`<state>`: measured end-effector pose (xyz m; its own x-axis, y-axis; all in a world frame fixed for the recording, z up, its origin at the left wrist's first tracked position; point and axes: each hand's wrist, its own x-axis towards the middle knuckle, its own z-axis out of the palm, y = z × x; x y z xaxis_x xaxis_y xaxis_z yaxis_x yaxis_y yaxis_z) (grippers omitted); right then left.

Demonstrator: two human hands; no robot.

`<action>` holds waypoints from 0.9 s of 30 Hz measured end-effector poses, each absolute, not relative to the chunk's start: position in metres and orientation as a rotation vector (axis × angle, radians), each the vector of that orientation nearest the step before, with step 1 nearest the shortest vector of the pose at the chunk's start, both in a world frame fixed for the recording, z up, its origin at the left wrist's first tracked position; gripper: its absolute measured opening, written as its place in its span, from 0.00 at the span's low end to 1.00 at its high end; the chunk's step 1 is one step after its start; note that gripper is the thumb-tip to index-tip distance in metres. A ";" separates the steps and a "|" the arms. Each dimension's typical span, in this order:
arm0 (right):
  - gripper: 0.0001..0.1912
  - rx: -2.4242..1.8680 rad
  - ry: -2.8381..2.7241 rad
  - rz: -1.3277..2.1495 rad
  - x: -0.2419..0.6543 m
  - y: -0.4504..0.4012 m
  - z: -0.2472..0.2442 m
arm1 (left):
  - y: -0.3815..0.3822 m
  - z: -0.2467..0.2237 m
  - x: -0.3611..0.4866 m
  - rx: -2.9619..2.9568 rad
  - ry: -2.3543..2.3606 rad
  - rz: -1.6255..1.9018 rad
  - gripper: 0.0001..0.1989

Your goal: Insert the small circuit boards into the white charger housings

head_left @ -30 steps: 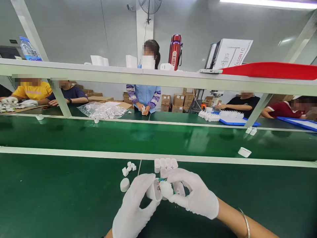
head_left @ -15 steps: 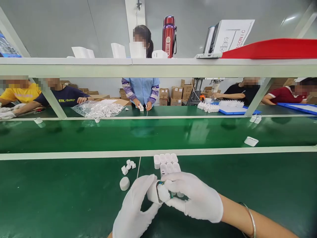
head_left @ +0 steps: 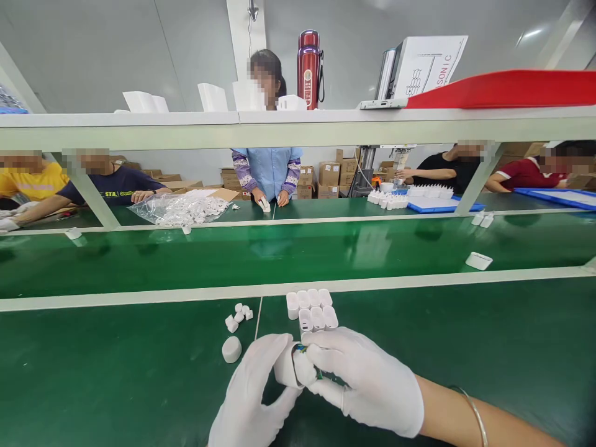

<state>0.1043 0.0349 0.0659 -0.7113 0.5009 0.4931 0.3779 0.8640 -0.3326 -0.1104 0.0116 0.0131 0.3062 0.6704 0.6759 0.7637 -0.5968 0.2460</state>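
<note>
**Two-handed fit, part-way in**

L hand (head_left: 254, 391), white fabric glove: thumb + fingers in a wide C, gripping a small white rounded plastic shell (head_left: 285, 367) from outside, opening turned to R. R hand (head_left: 367, 380), same glove type: fingertips drawn in, pinching a white rounded insert (head_left: 305, 369) w/ a green circuit-board edge (head_left: 319, 374) showing alongside. Insert is at the shell's mouth, apparently partly in; exact depth can't tell, fingers block view. Both pcs held low over a green-topped bench (head_left: 116, 379).

Step (my read): easing insert + board into shell. Next move calls for board lined up w/ opening, then an even push, L hand bracing; a tilt could snag the edge.

Just beyond hands: grp of white rounded-block housings (head_left: 317, 318), in rows. To L: squat white round cap (head_left: 231, 349), w/ tiny white cube-like pcs (head_left: 239, 315) near it.

Further out: glossy green strip (head_left: 261, 261), flat white piece (head_left: 479, 261) at R; opp. side, co-worker in blue top (head_left: 266, 171) w/ a white part (head_left: 264, 203) in hand.
</note>
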 end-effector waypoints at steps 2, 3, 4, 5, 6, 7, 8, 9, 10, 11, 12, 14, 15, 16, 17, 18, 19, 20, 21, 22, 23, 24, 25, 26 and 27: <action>0.06 -0.655 -2.449 0.264 0.103 0.035 0.064 | 0.011 0.014 -0.110 -2.440 -1.342 -1.168 0.23; 0.06 -0.661 -2.448 0.264 0.103 0.035 0.063 | 0.011 0.015 -0.110 -2.440 -1.330 -1.178 0.23; 0.06 -0.665 -2.447 0.267 0.103 0.035 0.062 | 0.011 0.015 -0.109 -2.439 -1.315 -1.192 0.23; 0.05 -0.665 -2.451 0.270 0.103 0.036 0.062 | 0.011 0.015 -0.109 -2.437 -1.304 -1.205 0.23; 0.05 -0.669 -2.460 0.272 0.103 0.036 0.062 | 0.010 0.016 -0.109 -2.437 -1.297 -1.213 0.23; 0.05 -0.680 -2.476 0.273 0.103 0.037 0.062 | 0.010 0.016 -0.108 -2.438 -1.299 -1.219 0.23; 0.05 -0.696 -2.497 0.274 0.103 0.037 0.063 | 0.010 0.015 -0.108 -2.442 -1.313 -1.222 0.23; 0.04 -0.717 -2.521 0.269 0.104 0.037 0.063 | 0.010 0.015 -0.108 -2.448 -1.337 -1.223 0.24; 0.05 -0.743 -2.544 0.248 0.104 0.036 0.064 | 0.010 0.015 -0.109 -2.451 -1.364 -1.229 0.23; 0.06 -0.771 -2.566 0.206 0.104 0.035 0.064 | 0.010 0.014 -0.109 -2.451 -1.393 -1.238 0.23; 0.09 -0.799 -2.585 0.141 0.104 0.034 0.065 | 0.010 0.013 -0.110 -2.443 -1.424 -1.251 0.23; 0.17 -0.843 -2.605 -0.007 0.104 0.030 0.065 | 0.011 0.011 -0.112 -2.421 -1.482 -1.275 0.23; 0.20 -0.861 -2.613 -0.057 0.103 0.028 0.064 | 0.011 0.010 -0.113 -2.408 -1.499 -1.289 0.23; 0.22 -0.873 -2.620 -0.082 0.103 0.027 0.064 | 0.012 0.009 -0.115 -2.400 -1.517 -1.296 0.23; 0.23 -0.879 -2.620 -0.087 0.103 0.026 0.063 | 0.012 0.009 -0.115 -2.398 -1.533 -1.295 0.23; 0.23 -0.874 -2.611 -0.073 0.102 0.026 0.062 | 0.012 0.009 -0.116 -2.405 -1.549 -1.291 0.24; 0.21 -0.854 -2.591 -0.034 0.102 0.027 0.061 | 0.012 0.009 -0.116 -2.424 -1.570 -1.286 0.24; 0.18 -0.818 -2.549 0.035 0.102 0.028 0.060 | 0.011 0.009 -0.115 -2.457 -1.590 -1.285 0.25; 0.16 -0.770 -2.475 0.138 0.102 0.031 0.058 | 0.011 0.009 -0.113 -2.504 -1.605 -1.290 0.27; 0.14 -0.729 -2.378 0.268 0.102 0.033 0.056 | 0.009 0.009 -0.112 -2.558 -1.608 -1.313 0.30; 0.15 -0.705 -2.266 0.413 0.102 0.035 0.054 | 0.008 0.008 -0.109 -2.617 -1.599 -1.358 0.32; 0.19 -0.701 -2.160 0.556 0.101 0.037 0.051 | 0.006 0.006 -0.107 -2.682 -1.579 -1.414 0.35; 0.25 -0.705 -2.084 0.683 0.100 0.038 0.049 | 0.004 0.004 -0.105 -2.743 -1.564 -1.472 0.38; 0.30 -0.706 -2.052 0.798 0.098 0.038 0.047 | 0.002 0.002 -0.103 -2.784 -1.567 -1.526 0.39; 0.34 -0.691 -2.058 0.908 0.096 0.037 0.046 | 0.000 -0.001 -0.101 -2.804 -1.597 -1.573 0.40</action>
